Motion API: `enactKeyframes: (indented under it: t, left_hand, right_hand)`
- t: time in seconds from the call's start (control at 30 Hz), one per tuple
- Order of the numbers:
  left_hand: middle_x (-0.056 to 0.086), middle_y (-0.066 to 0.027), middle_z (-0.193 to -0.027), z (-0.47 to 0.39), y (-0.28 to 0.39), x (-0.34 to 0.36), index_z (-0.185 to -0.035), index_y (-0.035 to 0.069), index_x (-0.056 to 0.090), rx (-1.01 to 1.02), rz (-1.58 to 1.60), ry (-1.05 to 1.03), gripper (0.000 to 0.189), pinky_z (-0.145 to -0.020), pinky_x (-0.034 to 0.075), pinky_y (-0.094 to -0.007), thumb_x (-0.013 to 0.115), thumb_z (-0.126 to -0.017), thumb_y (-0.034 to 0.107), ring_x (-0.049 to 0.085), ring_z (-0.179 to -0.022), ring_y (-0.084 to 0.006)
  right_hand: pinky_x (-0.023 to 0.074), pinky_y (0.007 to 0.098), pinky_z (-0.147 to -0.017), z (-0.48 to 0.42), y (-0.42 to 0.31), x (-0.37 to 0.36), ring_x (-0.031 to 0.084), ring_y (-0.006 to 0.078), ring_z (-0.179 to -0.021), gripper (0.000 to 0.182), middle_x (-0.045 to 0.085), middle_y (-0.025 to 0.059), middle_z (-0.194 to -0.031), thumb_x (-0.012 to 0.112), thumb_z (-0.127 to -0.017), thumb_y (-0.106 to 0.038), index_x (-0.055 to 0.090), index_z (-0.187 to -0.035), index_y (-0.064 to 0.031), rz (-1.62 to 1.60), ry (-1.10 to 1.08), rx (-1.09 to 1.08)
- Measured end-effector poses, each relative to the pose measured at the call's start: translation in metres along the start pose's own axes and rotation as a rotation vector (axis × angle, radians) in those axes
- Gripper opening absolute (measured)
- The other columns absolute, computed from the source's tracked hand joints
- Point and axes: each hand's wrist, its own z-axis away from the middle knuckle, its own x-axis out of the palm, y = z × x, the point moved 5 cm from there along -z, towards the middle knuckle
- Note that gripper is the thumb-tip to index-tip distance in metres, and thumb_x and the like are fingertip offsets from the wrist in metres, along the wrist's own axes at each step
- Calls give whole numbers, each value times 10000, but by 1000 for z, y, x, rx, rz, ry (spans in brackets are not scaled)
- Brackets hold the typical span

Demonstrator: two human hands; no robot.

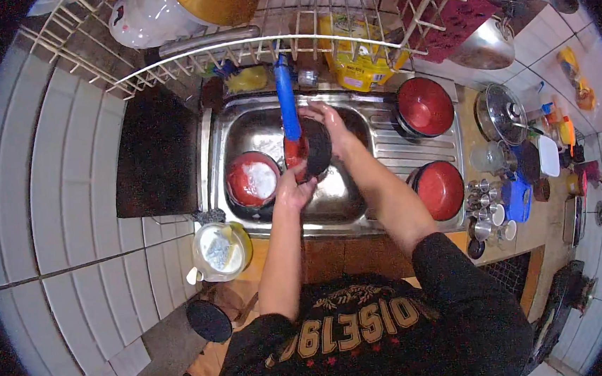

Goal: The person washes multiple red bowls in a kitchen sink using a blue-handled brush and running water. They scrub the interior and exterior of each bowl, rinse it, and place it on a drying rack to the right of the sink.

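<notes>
Over the steel sink [329, 207], my left hand [295, 186] and my right hand [327, 122] hold a bowl [319, 147] with a red inside and a black outside, tilted on its side. My left hand grips its lower rim; my right hand lies along its far right side. A blue tap spout [287, 101] points down at the bowl. In the left of the sink rests another red bowl [242, 184] with white foam in it. On the ribbed drainboard stand two groups of red bowls, one at the back [425, 106] and one nearer me [440, 190].
A wire dish rack [247, 41] hangs above the sink. A container with milky liquid [221, 250] stands at the sink's left front corner, near a dark scrubber [209, 216]. To the right are a glass lid [501, 114], small metal cups [479, 198] and a blue container [517, 198].
</notes>
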Motion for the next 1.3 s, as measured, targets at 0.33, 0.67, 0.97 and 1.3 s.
enactKeyframes:
  t: [0.33,0.67,0.97,1.3]
  left_hand:
    - [558,-115,-1240,52,31,85,-1330,169,385,374,-192,309,364,-573,565,-423,443,-977,107,640,-1000,-282]
    - [442,-92,-1393,66,30,84,-1412,253,291,542,-26,140,386,-924,506,-524,407,-1044,251,501,-1238,-299]
    - [490,-121,-1299,64,22,100,-1413,181,302,814,25,-61,391,-938,492,-413,418,-1055,288,546,-1148,-243]
    - [429,-156,-1391,73,12,96,-1452,163,247,672,117,15,436,-1028,438,-425,392,-1061,290,494,-1246,-277]
  right_hand:
    - [466,435,-987,25,52,-34,616,273,-1095,550,652,115,-1175,489,-965,-522,582,-1253,-62,-514,-33,-115]
    - [471,300,-891,70,-9,-69,586,128,-988,350,637,77,-1089,718,-867,-118,574,-1170,-18,901,593,-990]
    - [517,291,-646,27,11,7,628,136,-732,122,625,60,-827,607,-917,-120,577,-979,-19,988,202,-158]
    - [521,389,-678,-16,58,-13,666,236,-785,243,674,128,-854,629,-887,-259,615,-995,-42,1131,-91,-325]
